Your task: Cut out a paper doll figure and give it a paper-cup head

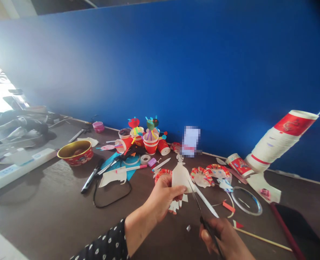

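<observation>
My left hand [162, 196] pinches a white paper cut-out [180, 175] and holds it upright above the brown table [48, 213]. My right hand [224, 240] grips scissors [203, 204] whose blades are apart at the cut-out's lower right edge. Small paper scraps [188, 227] lie on the table under the hands. Just behind the cut-out sit fan-shaped red and white paper cup pieces [203, 176].
Decorated red paper cups [150, 141] stand by the blue wall [176, 65]. A gold and red bowl [75, 152], a black marker [91, 177], a tape roll [145, 159] and a clear ring [246, 200] lie around. A tilted stack of cups [279, 139] leans at right. A power strip [11, 169] lies at left.
</observation>
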`<state>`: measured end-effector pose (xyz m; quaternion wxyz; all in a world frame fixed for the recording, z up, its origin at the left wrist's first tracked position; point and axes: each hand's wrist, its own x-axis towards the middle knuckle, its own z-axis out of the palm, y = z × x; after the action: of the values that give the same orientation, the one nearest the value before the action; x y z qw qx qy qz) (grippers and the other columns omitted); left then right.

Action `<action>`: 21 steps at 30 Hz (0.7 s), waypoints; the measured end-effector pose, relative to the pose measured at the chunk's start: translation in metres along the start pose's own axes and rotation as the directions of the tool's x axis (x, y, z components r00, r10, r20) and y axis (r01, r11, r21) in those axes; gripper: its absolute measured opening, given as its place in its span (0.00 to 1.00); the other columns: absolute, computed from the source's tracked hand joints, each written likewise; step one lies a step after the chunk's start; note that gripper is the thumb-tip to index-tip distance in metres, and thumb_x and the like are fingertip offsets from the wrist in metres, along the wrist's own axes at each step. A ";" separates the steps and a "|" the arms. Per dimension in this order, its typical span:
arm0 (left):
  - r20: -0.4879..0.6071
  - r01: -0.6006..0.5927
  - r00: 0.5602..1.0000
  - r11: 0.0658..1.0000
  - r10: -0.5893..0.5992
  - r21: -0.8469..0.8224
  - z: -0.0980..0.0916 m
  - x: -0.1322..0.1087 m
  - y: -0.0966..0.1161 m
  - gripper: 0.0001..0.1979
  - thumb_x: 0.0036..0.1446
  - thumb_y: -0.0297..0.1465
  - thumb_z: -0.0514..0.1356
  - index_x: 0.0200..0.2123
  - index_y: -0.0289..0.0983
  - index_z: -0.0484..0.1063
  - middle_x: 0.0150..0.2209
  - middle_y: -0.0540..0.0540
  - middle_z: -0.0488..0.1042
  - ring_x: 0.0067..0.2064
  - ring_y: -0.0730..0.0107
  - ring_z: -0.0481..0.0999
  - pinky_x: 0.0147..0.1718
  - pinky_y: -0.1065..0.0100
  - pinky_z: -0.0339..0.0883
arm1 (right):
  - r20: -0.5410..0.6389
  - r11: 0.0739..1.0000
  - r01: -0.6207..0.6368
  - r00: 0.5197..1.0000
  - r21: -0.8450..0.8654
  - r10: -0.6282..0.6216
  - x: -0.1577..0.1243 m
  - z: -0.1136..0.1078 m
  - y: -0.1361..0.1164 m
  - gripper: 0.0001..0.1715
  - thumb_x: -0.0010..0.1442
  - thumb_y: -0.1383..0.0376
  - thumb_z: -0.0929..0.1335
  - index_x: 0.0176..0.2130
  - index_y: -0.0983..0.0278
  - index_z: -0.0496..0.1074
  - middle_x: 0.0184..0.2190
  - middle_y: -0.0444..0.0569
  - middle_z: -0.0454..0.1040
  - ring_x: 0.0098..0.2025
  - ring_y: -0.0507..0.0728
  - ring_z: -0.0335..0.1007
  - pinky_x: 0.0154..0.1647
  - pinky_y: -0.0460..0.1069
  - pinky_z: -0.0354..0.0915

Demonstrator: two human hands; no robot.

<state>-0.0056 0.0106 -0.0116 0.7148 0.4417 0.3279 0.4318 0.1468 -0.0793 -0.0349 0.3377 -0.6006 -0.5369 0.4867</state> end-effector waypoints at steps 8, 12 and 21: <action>-0.014 0.014 1.000 0.999 -0.013 0.030 0.001 -0.002 -0.003 0.06 0.42 0.27 0.61 0.27 0.33 0.68 0.21 0.49 0.69 0.17 0.83 0.59 0.16 0.75 0.49 | 0.021 0.999 0.031 0.999 0.027 -0.031 -0.002 -0.001 -0.002 0.26 0.43 0.43 0.64 0.19 0.64 0.62 0.13 0.39 0.56 0.17 0.49 0.49 0.17 0.43 0.48; -0.011 0.001 1.000 0.999 -0.001 0.042 0.001 -0.003 0.000 0.05 0.43 0.26 0.60 0.27 0.33 0.68 0.22 0.49 0.68 0.17 0.83 0.59 0.16 0.75 0.49 | -0.002 0.999 0.031 1.000 0.010 -0.031 -0.001 -0.001 0.002 0.23 0.45 0.48 0.64 0.18 0.64 0.60 0.13 0.38 0.55 0.17 0.48 0.48 0.17 0.43 0.47; -0.025 -0.013 1.000 0.999 0.014 0.052 0.003 -0.003 0.004 0.06 0.41 0.26 0.60 0.26 0.32 0.67 0.20 0.50 0.66 0.18 0.83 0.57 0.17 0.75 0.48 | -0.121 0.997 0.067 0.990 -0.026 -0.069 -0.003 0.002 0.002 0.22 0.46 0.50 0.65 0.16 0.63 0.61 0.14 0.39 0.55 0.17 0.48 0.48 0.15 0.43 0.48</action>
<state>-0.0054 0.0072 -0.0063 0.6958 0.4568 0.3452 0.4336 0.1455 -0.0829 -0.0367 0.3799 -0.6142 -0.5406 0.4314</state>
